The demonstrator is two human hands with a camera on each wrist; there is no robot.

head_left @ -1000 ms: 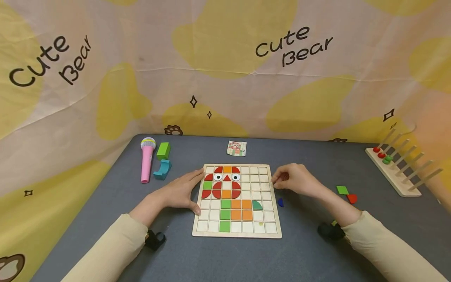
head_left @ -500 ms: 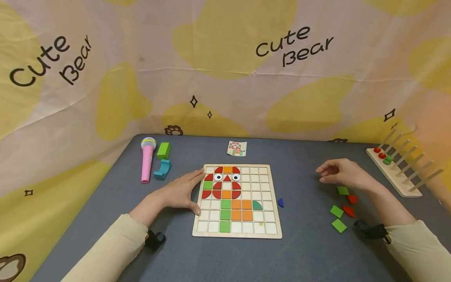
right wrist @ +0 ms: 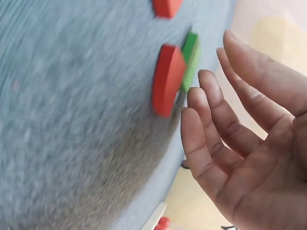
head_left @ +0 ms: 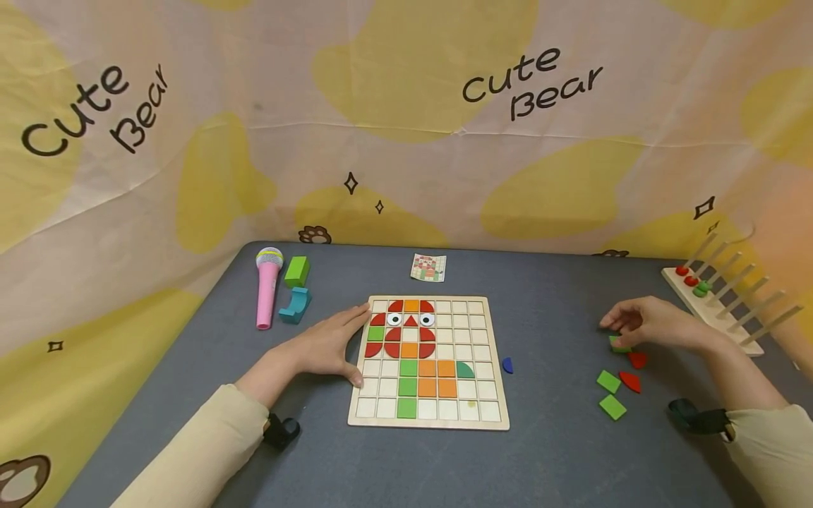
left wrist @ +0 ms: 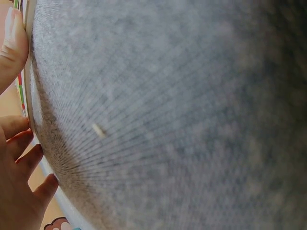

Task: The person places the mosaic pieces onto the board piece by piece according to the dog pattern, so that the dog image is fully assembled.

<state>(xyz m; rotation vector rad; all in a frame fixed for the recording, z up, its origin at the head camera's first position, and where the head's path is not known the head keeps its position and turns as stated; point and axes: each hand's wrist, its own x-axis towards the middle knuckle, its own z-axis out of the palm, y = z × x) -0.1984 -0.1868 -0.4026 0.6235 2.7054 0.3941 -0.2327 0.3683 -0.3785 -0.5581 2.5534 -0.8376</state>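
Note:
A wooden grid board [head_left: 371,416] lies mid-table, with red, orange and green pieces, two eye pieces and a teal quarter-circle set in its cells. My left hand [head_left: 322,346] rests along the board's left edge, fingers spread and thumb lower down. At the right, my right hand [head_left: 660,323] hovers over a green square [head_left: 617,346], which it partly covers. In the right wrist view its loosely bent fingers hold nothing and lie close to a red piece [right wrist: 168,80] and a green piece [right wrist: 190,60].
Two more green squares [head_left: 612,407] and red pieces [head_left: 631,382] lie nearer me. A blue piece [head_left: 507,365] sits right of the board. Behind it is a picture card [head_left: 428,267]. A pink microphone [head_left: 267,289], blocks [head_left: 296,271] and a peg rack [head_left: 718,310] stand at the sides.
My right hand has moved right from the board's right edge to the loose pieces and come down over the green square. My left hand has stayed at the board.

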